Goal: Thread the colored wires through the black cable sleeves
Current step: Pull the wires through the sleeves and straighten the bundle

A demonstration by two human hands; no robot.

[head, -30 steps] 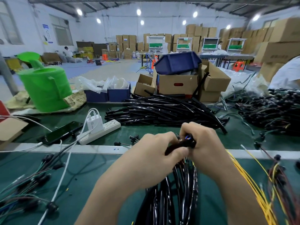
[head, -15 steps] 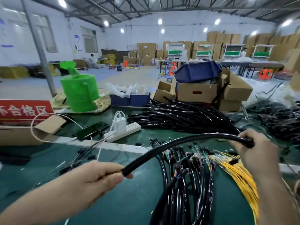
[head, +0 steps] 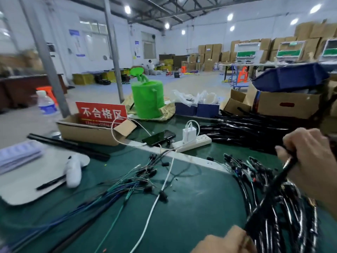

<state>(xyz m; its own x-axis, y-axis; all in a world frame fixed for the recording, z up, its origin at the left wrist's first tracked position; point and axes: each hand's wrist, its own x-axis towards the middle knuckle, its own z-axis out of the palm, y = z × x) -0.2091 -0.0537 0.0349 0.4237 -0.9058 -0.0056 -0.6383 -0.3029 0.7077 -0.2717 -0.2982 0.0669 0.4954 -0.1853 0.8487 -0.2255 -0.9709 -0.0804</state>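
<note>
Both hands grip one black sleeve [head: 273, 187] at 4 o'clock: the right hand [head: 310, 161] curls round its upper end, the left hand [head: 226, 241] holds its lower end. Sleeved cables [head: 291, 216] pile beneath. Loose colored wires [head: 127, 185] at 7 o'clock and empty sleeves [head: 246, 132] at 3 o'clock suggest much remains.

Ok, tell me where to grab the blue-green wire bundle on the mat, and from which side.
Probably pinch the blue-green wire bundle from above where its strands run close together, left of the black connectors. There the wires lie flat and parallel; at the connector end they fan out, and the white charging cable crosses beside them.
</note>
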